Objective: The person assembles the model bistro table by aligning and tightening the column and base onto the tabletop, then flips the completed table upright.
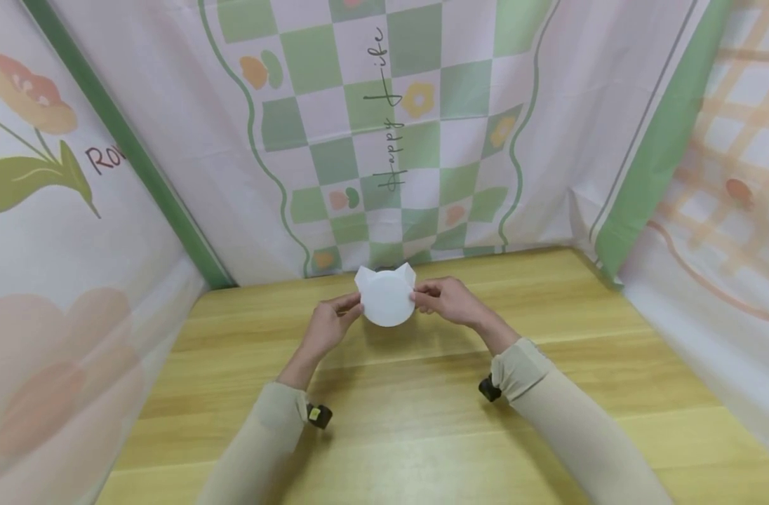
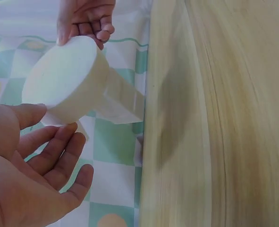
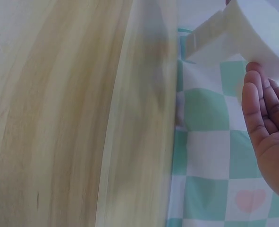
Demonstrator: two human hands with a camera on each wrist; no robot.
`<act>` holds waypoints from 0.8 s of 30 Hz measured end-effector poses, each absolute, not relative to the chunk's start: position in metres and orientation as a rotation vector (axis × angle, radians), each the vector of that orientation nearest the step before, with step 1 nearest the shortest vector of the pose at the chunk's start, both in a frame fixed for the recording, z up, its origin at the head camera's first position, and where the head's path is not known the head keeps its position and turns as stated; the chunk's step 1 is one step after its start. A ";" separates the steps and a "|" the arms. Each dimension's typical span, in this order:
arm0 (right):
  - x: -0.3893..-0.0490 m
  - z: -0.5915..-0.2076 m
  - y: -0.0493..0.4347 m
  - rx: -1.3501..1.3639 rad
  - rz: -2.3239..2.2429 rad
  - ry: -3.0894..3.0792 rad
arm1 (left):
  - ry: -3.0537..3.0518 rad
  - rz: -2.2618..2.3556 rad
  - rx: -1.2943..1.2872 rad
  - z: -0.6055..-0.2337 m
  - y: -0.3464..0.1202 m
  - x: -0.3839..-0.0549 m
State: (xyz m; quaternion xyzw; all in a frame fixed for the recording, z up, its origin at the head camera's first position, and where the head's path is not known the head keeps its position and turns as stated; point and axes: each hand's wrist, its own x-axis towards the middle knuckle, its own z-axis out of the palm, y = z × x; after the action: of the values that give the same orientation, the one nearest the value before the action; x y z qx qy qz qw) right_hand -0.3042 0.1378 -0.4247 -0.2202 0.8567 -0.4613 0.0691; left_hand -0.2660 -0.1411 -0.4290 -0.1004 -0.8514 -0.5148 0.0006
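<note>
A white, round, thick disc with two pointed ears (image 1: pixel 387 300) is held up near the back edge of the table. My left hand (image 1: pixel 330 324) pinches its left rim between thumb and fingers. On the opposite rim, my right hand (image 1: pixel 450 300) has a matching pinch. From the left wrist, the disc (image 2: pixel 59 71) appears tilted, with a white blocky part (image 2: pixel 122 99) projecting behind it. The right wrist view catches the right hand's fingers (image 3: pixel 255 111) at the disc's rim, the thumb mostly out of frame.
Beneath the arms lies a wood-grain table (image 1: pixel 397 435). A printed cloth with green and white checks (image 1: pixel 416 91) hangs right behind its back edge. More printed cloth flanks it on the left (image 1: pixel 56 252) and right (image 1: pixel 725 231). Small black cameras (image 1: pixel 320 416) are worn at both wrists.
</note>
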 end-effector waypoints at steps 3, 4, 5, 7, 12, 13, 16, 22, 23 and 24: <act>-0.304 -0.424 0.137 -0.623 -1.409 2.562 | -2.678 -1.620 -0.308 -0.429 -0.141 -0.265; -0.304 -0.423 0.136 -0.612 -1.420 2.552 | -2.674 -1.626 -0.299 -0.429 -0.141 -0.266; -0.304 -0.423 0.136 -0.602 -1.431 2.546 | -2.669 -1.633 -0.291 -0.429 -0.141 -0.266; -0.303 -0.421 0.135 -0.586 -1.448 2.532 | -2.657 -1.639 -0.271 -0.428 -0.140 -0.266; -0.304 -0.420 0.135 -0.576 -1.464 2.517 | -2.628 -1.685 -0.192 -0.427 -0.139 -0.268; -0.304 -0.421 0.135 -0.573 -1.463 2.518 | -2.624 -1.703 -0.166 -0.427 -0.139 -0.268; -0.304 -0.422 0.134 -0.557 -1.454 2.512 | -2.612 -1.773 -0.099 -0.428 -0.138 -0.268; -0.304 -0.426 0.133 -0.498 -1.462 2.485 | -2.611 -1.845 -0.051 -0.433 -0.138 -0.269; -0.304 -0.426 0.133 -0.493 -1.462 2.483 | -2.609 -1.850 -0.051 -0.434 -0.138 -0.270; -0.304 -0.426 0.133 -0.489 -1.463 2.483 | -2.607 -1.852 -0.055 -0.435 -0.138 -0.270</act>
State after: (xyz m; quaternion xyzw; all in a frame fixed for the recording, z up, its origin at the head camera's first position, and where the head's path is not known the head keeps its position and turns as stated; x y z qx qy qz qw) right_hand -0.3044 0.1327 -0.4265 -0.1665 0.8444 -0.4974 0.1091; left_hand -0.2699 -0.1376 -0.4349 -0.0171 -0.8148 -0.5787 -0.0285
